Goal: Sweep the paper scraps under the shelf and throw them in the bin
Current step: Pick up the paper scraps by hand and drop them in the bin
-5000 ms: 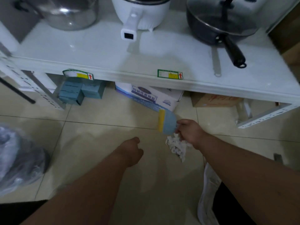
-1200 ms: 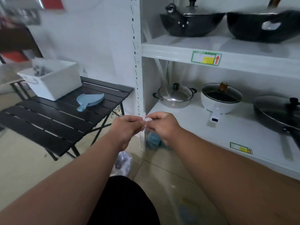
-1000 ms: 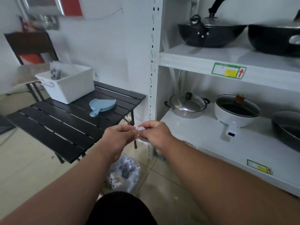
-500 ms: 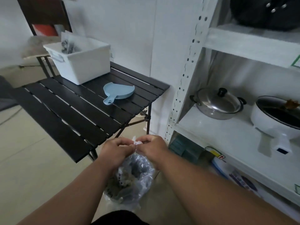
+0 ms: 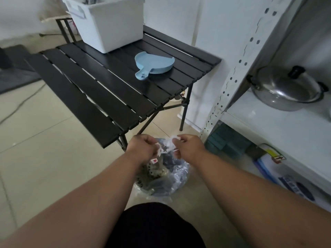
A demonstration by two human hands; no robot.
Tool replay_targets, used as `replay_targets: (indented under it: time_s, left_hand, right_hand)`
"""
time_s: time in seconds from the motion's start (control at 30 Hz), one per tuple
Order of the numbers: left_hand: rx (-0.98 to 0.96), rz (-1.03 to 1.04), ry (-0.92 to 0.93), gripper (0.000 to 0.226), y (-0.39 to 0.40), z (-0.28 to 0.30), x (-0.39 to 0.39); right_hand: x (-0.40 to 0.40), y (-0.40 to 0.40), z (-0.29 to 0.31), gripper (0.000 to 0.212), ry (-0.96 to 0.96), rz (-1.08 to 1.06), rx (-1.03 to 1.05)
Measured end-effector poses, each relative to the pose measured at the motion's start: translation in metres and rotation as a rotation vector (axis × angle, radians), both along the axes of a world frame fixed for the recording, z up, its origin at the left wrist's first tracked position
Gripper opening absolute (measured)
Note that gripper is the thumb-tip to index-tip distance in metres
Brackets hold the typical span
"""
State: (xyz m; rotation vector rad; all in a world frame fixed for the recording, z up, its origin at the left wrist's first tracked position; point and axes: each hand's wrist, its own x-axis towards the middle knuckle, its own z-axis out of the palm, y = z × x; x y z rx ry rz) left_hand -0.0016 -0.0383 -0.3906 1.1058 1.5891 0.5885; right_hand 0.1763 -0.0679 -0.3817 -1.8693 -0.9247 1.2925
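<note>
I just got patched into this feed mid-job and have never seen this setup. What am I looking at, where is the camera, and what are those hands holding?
There is no machine here: a person works with bare hands, and the one camera sits on their head, looking forward and down. The left hand and right hand pinch crumpled white paper scraps between them, right above a clear rubbish bag standing on the tiled floor. Behind it is a black slatted table carrying a light blue dustpan and a white tub. On the right is the white shelf with a steel lidded pot; boxes lie under it.
</note>
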Motion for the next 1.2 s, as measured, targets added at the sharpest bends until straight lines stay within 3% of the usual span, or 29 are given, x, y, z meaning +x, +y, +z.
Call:
replay_targets:
  time_s: [0.13, 0.3, 0.47, 0.67, 0.77, 0.97, 1.2]
  left_hand:
    - [-0.057, -0.047, -0.016, 0.030, -0.001, -0.002, 0.000]
    - [-0.002, -0.096, 0.014, 0.032, -0.008, 0.012, 0.006]
    - [0.185, -0.434, 0.164, 0.029, -0.021, 0.055, 0.063]
    - [0.342, -0.968, 0.299, 0.024, -0.067, 0.116, 0.176]
    - [0.386, -1.062, 0.275, 0.015, -0.106, 0.133, 0.240]
    - [0.489, -1.284, 0.210, 0.025, -0.220, 0.108, 0.360]
    - [0.438, -1.375, 0.178, 0.039, -0.331, 0.042, 0.459]
  right_hand:
    - [-0.002, -0.005, 0.006, 0.017, -0.005, 0.124, -0.065]
    - [0.015, -0.021, 0.005, 0.013, -0.058, 0.099, 0.054]
    - [0.065, -0.061, 0.028, 0.016, -0.004, -0.062, 0.151]
    - [0.160, -0.156, 0.057, 0.012, 0.232, -0.332, 0.271]
    - [0.211, -0.215, 0.062, 0.014, 0.199, -0.464, 0.293]
    - [0.310, -0.343, 0.062, 0.011, 0.134, -0.637, 0.290]
    - [0.386, -0.479, 0.029, 0.010, 0.116, -0.841, 0.192]
